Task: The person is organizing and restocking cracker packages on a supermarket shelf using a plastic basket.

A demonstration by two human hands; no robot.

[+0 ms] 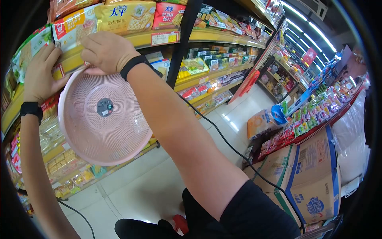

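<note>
A pink plastic mesh basket [123,127] hangs tilted below the yellow shelf edge, with a dark round label on its base. My right hand [104,51] pinches its upper rim, the thumb below and the fingers curled over. My left hand [41,75] is at the basket's upper left, thumb near the rim and fingers spread up against the shelf edge, beside a white and orange snack bag [75,28]. Whether it touches the rim is unclear. A yellow cracker bag [125,18] and a pink bag [168,16] stand on the shelf above my right hand.
More shelves of packaged snacks [223,59] run away to the right. Large cardboard boxes [314,175] and a sloping candy display [310,119] stand at the right, with an orange and blue bag [264,121] on the floor nearby. A black cable crosses the view.
</note>
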